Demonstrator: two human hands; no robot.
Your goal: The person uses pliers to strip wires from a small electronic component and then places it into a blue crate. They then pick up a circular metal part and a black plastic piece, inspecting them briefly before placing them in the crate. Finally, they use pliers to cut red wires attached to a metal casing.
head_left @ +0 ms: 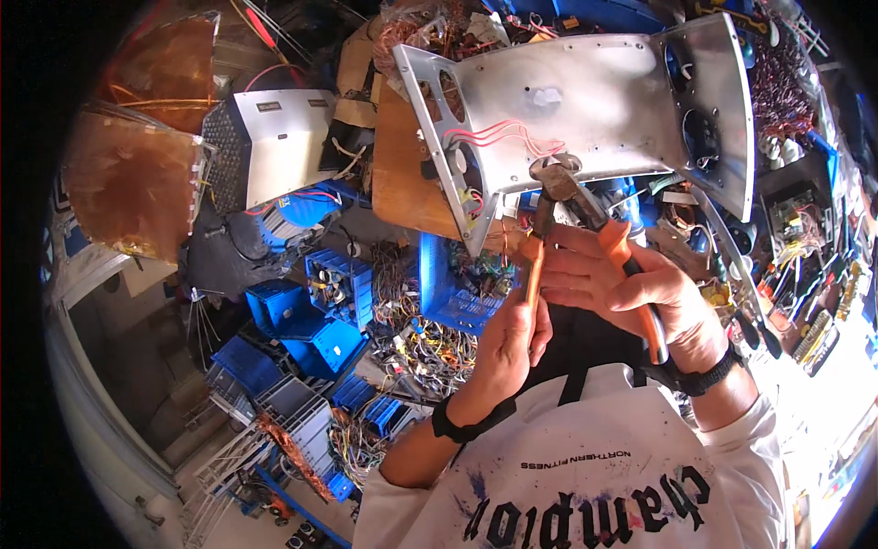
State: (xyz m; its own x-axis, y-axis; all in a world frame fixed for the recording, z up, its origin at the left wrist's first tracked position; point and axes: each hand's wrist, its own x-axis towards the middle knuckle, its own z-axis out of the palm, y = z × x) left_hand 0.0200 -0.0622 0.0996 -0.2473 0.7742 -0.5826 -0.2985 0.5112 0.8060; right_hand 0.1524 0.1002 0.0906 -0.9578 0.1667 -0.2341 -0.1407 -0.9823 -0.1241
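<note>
Above the hands, the pliers (pixel 572 197) bite the metal panel (pixel 585 110). Left hand (pixel 508 343) and right hand (pixel 631 288) squeeze the orange handles tight.

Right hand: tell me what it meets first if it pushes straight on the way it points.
The right hand points up-left along the orange-handled pliers. On that line it would first meet the grey metal chassis panel at its lower edge, where the plier tips already sit by the pink wires. Depth is uncertain.

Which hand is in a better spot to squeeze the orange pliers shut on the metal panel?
Probably the right hand: it wraps one orange-handled pliers handle fully. The left hand only pinches the other. Their jaws sit at the grey metal panel edge.
</note>
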